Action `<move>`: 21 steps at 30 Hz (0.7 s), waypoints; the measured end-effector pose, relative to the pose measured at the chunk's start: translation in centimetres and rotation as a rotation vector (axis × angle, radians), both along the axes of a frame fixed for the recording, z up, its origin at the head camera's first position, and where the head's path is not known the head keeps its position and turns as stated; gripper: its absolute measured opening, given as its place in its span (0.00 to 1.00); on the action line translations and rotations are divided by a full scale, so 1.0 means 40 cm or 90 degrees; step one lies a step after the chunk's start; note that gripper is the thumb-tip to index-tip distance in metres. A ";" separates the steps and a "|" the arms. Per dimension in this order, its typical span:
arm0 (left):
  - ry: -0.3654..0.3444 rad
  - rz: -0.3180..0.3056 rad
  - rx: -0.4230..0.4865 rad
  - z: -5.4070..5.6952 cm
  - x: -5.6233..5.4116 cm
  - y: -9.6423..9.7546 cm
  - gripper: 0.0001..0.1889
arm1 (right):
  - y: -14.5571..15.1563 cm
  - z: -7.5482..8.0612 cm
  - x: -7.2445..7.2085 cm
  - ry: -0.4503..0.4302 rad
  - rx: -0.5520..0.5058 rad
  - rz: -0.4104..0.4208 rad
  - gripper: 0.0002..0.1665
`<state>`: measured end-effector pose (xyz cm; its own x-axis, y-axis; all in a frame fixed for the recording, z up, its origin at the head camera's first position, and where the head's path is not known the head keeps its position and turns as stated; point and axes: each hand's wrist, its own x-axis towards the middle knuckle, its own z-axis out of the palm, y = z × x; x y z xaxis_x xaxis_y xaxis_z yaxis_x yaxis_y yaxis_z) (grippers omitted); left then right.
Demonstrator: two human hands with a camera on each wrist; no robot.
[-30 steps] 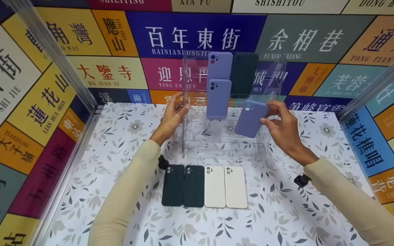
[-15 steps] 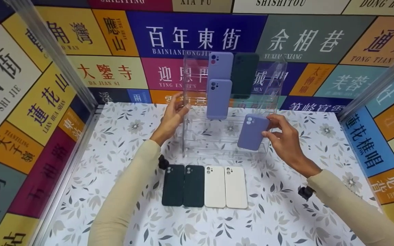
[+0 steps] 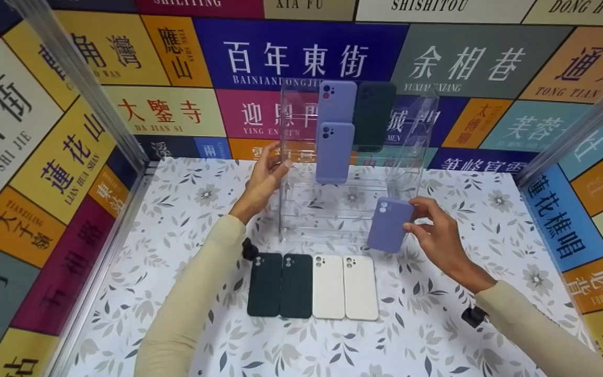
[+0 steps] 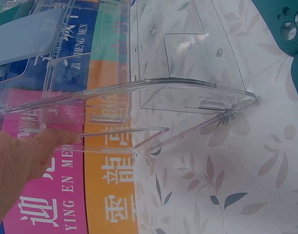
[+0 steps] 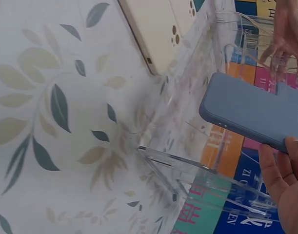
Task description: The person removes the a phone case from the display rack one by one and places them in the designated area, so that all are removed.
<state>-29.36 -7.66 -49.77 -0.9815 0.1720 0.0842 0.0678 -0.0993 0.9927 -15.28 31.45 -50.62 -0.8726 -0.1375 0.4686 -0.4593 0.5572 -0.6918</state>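
Observation:
My right hand (image 3: 435,233) pinches a lavender phone case (image 3: 389,225) by its right edge. The case hangs tilted in front of the lower right of a clear stepped display stand (image 3: 333,222). At the stand's left side, my left hand (image 3: 263,180) holds its edge between thumb and fingers. On the stand, one lavender case (image 3: 335,152) stands below another lavender case (image 3: 337,99), with a dark green case (image 3: 375,116) at the upper right. The right wrist view shows the held case (image 5: 256,109) from its lower end, my thumb and fingers at its edge.
Two dark green cases (image 3: 296,286) and two cream cases (image 3: 361,288) lie side by side on the floral tabletop (image 3: 437,335), in front of the stand. Printed panels (image 3: 301,52) wall the back and both sides.
My right hand has moved down and toward me with the lavender case, from before the stand's middle to its lower right front. My left hand stays in place on the stand.

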 end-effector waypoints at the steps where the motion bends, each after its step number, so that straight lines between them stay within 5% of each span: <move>1: 0.001 -0.001 0.003 0.000 0.000 0.000 0.33 | 0.002 -0.004 0.004 -0.005 -0.004 0.001 0.32; 21: -0.018 -0.001 -0.017 0.003 0.001 -0.005 0.32 | 0.055 -0.069 0.102 -0.086 -0.069 -0.017 0.34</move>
<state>-29.30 -7.85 -49.66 -0.9831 0.1757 0.0512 0.0390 -0.0722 0.9966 -11.18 33.64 -53.38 -0.9316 -0.0685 0.3570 -0.3437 0.4860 -0.8035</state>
